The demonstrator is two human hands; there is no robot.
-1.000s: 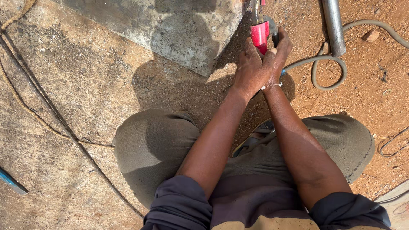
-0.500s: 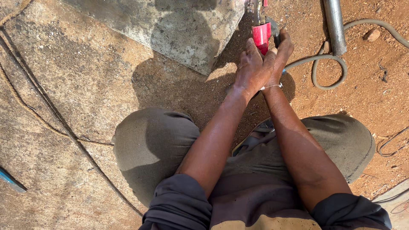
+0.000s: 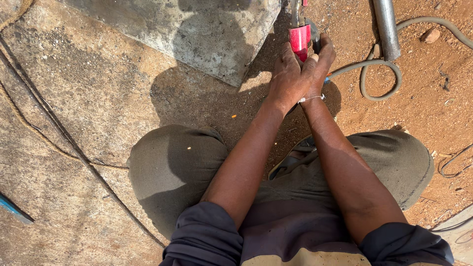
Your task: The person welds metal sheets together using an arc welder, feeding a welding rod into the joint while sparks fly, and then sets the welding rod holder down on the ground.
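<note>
Both sets of fingers are wrapped and pressed together around the red tool, the left hand and right hand stacked against each other on its body. The tool sits at the top of the view, just beside the corner of the slab, with its metal front end running out of the picture, so the working tip cannot be seen. A few orange sparks lie over the shadowed ground between the knees.

To do this well, I judge that a firm two-handed grip matters most: thumbs closed round the body, wrists straight, elbows steadied against the thighs so the tool does not kick sideways off the slab edge. Pressure should be light and even, letting the tool do the cutting.

The hose loops on the red soil just to the right of the hands; it should stay clear of the working end and of the feet. The pipe lies near it. Bare hands so near sparks are a risk, as is the thin band at the right wrist, which could snag.
</note>
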